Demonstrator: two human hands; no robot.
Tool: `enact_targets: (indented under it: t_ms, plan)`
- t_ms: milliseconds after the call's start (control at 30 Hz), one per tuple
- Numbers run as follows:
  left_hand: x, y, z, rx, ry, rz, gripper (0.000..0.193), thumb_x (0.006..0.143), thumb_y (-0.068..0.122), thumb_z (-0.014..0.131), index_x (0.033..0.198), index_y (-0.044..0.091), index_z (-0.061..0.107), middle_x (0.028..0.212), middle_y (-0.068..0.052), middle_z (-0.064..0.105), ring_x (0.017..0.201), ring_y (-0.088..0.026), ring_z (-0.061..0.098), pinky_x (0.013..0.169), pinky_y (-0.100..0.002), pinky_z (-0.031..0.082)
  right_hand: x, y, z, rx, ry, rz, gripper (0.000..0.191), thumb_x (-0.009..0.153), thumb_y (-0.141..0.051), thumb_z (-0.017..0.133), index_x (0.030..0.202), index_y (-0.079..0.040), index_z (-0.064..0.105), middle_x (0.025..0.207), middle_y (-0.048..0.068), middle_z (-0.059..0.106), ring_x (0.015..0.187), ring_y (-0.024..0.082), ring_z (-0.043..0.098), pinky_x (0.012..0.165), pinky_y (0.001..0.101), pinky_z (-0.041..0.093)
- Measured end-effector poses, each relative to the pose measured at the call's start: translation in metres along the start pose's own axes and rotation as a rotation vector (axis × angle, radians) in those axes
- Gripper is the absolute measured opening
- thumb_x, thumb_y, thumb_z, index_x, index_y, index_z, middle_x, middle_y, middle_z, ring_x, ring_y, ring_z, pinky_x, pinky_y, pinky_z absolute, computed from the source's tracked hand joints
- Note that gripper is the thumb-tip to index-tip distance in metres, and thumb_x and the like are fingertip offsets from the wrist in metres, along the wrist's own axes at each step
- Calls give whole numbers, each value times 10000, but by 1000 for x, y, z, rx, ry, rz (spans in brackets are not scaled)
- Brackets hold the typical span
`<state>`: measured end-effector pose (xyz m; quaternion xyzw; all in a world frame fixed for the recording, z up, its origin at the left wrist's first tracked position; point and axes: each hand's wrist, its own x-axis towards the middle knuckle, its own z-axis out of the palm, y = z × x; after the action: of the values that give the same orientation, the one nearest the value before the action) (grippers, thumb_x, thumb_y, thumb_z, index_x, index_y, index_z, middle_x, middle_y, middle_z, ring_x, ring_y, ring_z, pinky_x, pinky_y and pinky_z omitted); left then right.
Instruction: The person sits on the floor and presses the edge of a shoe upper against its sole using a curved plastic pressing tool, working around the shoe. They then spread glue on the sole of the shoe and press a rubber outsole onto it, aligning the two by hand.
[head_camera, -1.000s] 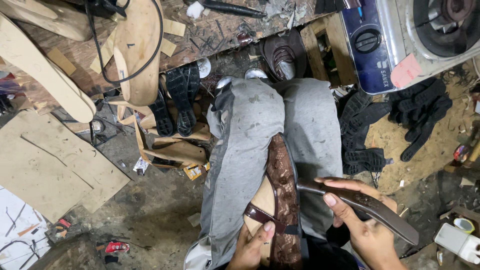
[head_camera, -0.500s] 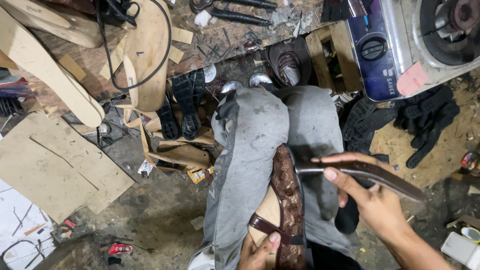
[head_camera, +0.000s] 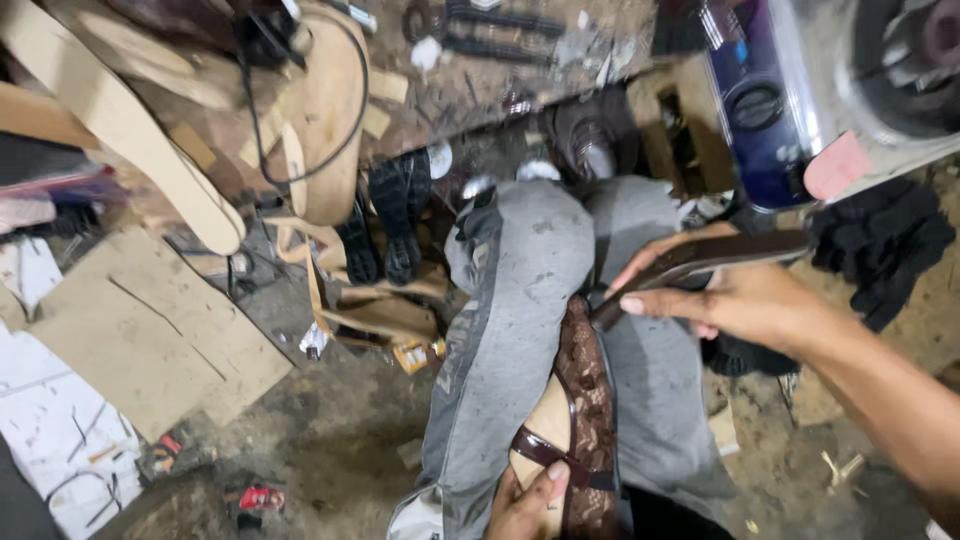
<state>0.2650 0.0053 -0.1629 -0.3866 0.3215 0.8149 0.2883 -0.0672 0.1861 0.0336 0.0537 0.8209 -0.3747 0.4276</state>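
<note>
A brown patterned sandal (head_camera: 583, 400) with a dark strap and tan insole lies lengthwise on my grey-trousered lap (head_camera: 520, 300). My left hand (head_camera: 528, 500) grips its near end at the bottom edge of the view, thumb on the strap. My right hand (head_camera: 735, 300) is stretched out to the right of the knees and holds a long dark brown leather strip (head_camera: 720, 255). The strip's near end touches the sandal's toe; its far end points toward the machine.
A blue and silver machine (head_camera: 800, 110) stands at the upper right with black rubber pieces (head_camera: 885, 245) below it. Tan sole blanks (head_camera: 130, 150), black soles (head_camera: 385, 215), a cable and cardboard (head_camera: 150, 340) lie on the dirty floor at left.
My right hand has carried the leather strip up and to the right, away from my body, with the arm stretching out. The left hand has stayed on the sandal.
</note>
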Motion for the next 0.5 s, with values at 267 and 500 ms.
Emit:
enact_targets:
  t_ms: [267, 500]
  plan:
    - [31, -35, -37, -205, -88, 234, 775, 838, 227, 773, 1489, 20, 407, 1311, -154, 651, 1189, -230, 646, 1080, -372, 460, -86, -34, 3, 564, 511, -721, 224, 921, -305, 771, 1076, -144, 758, 1002, 14, 776, 545, 58, 579, 468, 209, 456]
    - [30, 1, -14, -137, -38, 204, 642, 870, 136, 676, 1457, 43, 432, 1329, -116, 643, 1196, -230, 646, 1053, -396, 496, -64, 60, 52, 309, 433, -268, 274, 809, -175, 789, 1067, -87, 808, 678, 42, 698, 481, 126, 545, 444, 293, 448]
